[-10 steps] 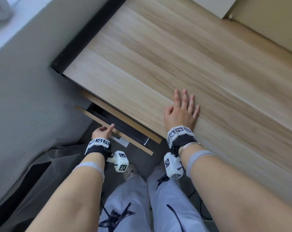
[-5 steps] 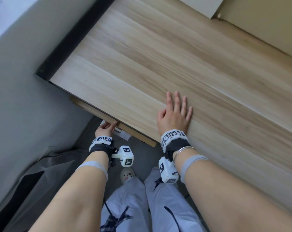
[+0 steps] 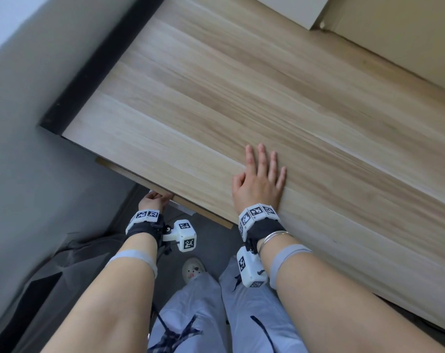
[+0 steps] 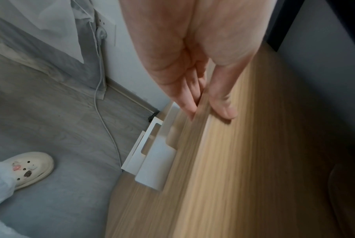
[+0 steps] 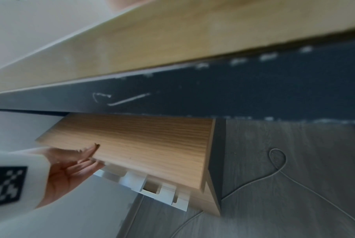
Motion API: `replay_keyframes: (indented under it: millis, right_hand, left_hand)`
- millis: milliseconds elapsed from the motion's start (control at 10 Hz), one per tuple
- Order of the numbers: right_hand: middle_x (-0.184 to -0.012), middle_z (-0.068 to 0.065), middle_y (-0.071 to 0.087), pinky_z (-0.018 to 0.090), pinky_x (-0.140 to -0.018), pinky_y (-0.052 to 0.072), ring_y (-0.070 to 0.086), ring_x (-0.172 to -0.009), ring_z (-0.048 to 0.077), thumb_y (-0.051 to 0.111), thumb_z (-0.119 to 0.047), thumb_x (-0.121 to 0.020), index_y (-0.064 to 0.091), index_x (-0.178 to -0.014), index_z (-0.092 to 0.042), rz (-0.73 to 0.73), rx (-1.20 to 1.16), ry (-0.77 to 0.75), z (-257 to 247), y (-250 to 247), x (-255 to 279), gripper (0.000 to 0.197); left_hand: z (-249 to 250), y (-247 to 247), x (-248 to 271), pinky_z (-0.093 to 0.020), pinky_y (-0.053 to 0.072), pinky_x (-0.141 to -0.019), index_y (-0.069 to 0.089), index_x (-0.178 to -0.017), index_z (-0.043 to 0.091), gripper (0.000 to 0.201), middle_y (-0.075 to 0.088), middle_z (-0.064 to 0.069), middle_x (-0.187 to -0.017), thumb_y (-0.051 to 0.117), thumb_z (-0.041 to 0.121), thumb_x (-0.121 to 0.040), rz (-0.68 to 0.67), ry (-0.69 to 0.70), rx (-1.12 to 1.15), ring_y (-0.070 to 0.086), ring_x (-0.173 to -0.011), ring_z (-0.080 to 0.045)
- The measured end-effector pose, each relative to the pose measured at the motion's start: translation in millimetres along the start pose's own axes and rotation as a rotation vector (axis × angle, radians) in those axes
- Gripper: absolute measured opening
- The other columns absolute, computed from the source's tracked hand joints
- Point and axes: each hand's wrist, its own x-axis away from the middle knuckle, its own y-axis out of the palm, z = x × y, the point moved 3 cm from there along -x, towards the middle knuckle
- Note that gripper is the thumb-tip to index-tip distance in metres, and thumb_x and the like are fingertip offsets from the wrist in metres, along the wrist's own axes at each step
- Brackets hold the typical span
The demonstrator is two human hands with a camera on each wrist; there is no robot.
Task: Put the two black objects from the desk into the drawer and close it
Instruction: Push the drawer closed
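The two black objects are not visible in any view. The drawer front (image 3: 203, 212) shows only as a thin wooden strip under the desk top (image 3: 241, 85); in the right wrist view the drawer front (image 5: 141, 145) sits nearly flush under the dark underside. My left hand (image 3: 153, 200) is at the drawer's lower edge. Its thumb lies flat on the wooden drawer face (image 4: 243, 161) and its straight fingers (image 4: 188, 106) reach under the edge, as the left hand (image 5: 76, 161) also shows from the side. My right hand (image 3: 259, 179) rests flat on the desk top, fingers spread, holding nothing.
A white metal bracket (image 4: 152, 161) hangs under the drawer. A grey cable (image 4: 103, 112) runs across the grey floor to a wall socket. My white slipper (image 3: 193, 270) stands below the drawer. Dark fabric (image 3: 50, 276) lies on the floor at the left, by the wall.
The drawer has slid in from well open to almost fully under the desk, and its dark inside no longer shows. My left hand went in with it. My right hand stayed flat on the desk.
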Motion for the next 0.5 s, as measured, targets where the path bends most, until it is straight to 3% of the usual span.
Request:
replay_keyframes:
  millis: [100,200,300,400,500]
  right_hand:
    - [-0.153,-0.003,0.04,0.053,-0.114,0.025,0.036,-0.142,0.027,0.037,-0.029,-0.078,0.039,-0.143,-0.032,-0.007,0.006,-0.001,0,0,0,0.066]
    - [-0.151,-0.002,0.043,0.054,-0.113,0.027,0.04,-0.14,0.028,0.038,-0.029,-0.076,0.042,-0.142,-0.032,-0.006,0.007,0.0,0,-1,0,0.066]
    - [-0.149,-0.002,0.046,0.054,-0.113,0.029,0.042,-0.139,0.028,0.039,-0.029,-0.075,0.044,-0.14,-0.031,0.001,0.002,0.001,-1,-2,-1,0.065]
    - [-0.149,-0.002,0.046,0.054,-0.113,0.028,0.041,-0.139,0.028,0.037,-0.03,-0.076,0.044,-0.14,-0.032,-0.02,-0.023,0.01,-1,-5,0,0.065]
    - [-0.15,-0.003,0.045,0.054,-0.114,0.026,0.04,-0.14,0.027,0.034,-0.031,-0.077,0.044,-0.141,-0.032,-0.043,-0.035,0.03,-2,-9,1,0.065]
  left_hand:
    - [5,-3,1,-0.024,0.049,-0.068,0.056,-0.074,0.012,0.013,0.058,-0.013,-0.081,0.062,0.013,-0.086,0.012,0.007,-0.128,0.057,-0.081,-0.027]
    - [2,-3,-6,-0.03,0.043,-0.084,0.049,-0.064,0.023,0.029,0.058,-0.01,-0.092,0.059,0.006,-0.086,-0.005,0.059,-0.151,0.052,-0.09,-0.022]
    - [8,-6,9,-0.031,0.043,-0.071,0.053,-0.074,0.01,0.018,0.058,-0.012,-0.086,0.065,0.019,-0.084,0.02,0.041,-0.25,0.053,-0.076,-0.023]
    - [20,-9,24,-0.037,0.048,-0.085,0.059,-0.114,0.0,0.045,0.064,-0.021,-0.114,0.069,0.028,-0.08,0.045,0.058,-0.411,0.064,-0.097,-0.033]
    - [32,-23,52,-0.037,0.044,-0.096,0.046,-0.135,0.0,0.058,0.056,-0.021,-0.132,0.066,0.018,-0.084,0.117,0.144,-0.425,0.055,-0.119,-0.036]
